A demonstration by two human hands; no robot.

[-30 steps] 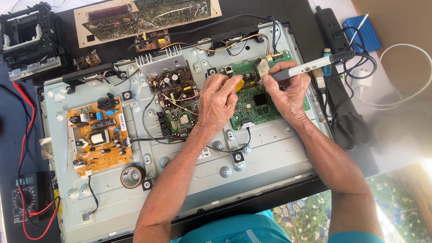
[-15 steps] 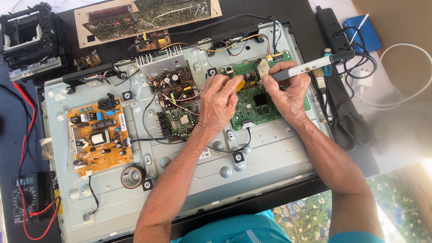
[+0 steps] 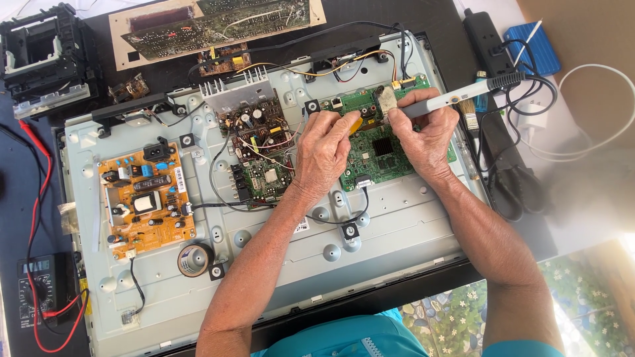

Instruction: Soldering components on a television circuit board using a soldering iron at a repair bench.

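My right hand (image 3: 428, 135) closed around the light, stiff soldering iron (image 3: 456, 97) by its handle, my left hand (image 3: 324, 155) pinched a small yellow piece (image 3: 355, 123), both over the fragile green circuit board (image 3: 377, 152) at upper centre of the frame.

Landmark: orange power board (image 3: 147, 199) on the metal back panel.

- White label strip (image 3: 180, 180), narrow, upright, stuck on the board's right edge, dark print.
- Small white label (image 3: 301, 225) with dark print, well right of the board and slightly lower, on bare metal, partly under the left forearm.
- Multimeter screen (image 3: 36, 266), small greyish rectangle in a black body, below-left of the board, off the panel edge, red leads beside it. Reading too small to tell.
- Blue ribbed flat case (image 3: 533, 48), rectangular, far upper right of the board, by the black power strip. Could be a package; can't confirm.
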